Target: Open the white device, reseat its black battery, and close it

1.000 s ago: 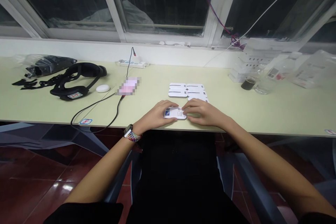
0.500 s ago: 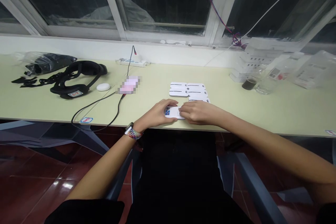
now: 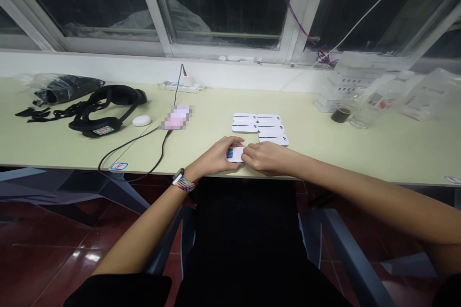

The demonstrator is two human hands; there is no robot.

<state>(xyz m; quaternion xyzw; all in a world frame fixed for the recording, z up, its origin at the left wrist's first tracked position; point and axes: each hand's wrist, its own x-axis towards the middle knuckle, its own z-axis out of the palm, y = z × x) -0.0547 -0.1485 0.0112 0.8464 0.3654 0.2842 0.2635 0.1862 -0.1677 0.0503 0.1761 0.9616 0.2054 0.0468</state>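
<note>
Farther left over the white packet [image 3: 236, 154] the right hand [image 3: 264, 157] has been moved since the earlier frame, and more of the packet's right part is covered now. Because of this shift, the low end of the white lined cards [image 3: 272, 138] is no longer hidden by that hand. By the left hand [image 3: 219, 156], which is kept in the same spot, the packet is held between thumb and fingers at its left end. The right fingers are bunched together on the other end; whether something is pinched by them cannot be told. The packet is found near the front edge of the desk [image 3: 201, 141], just below the cards. Work seems to be done at its right end.
</note>
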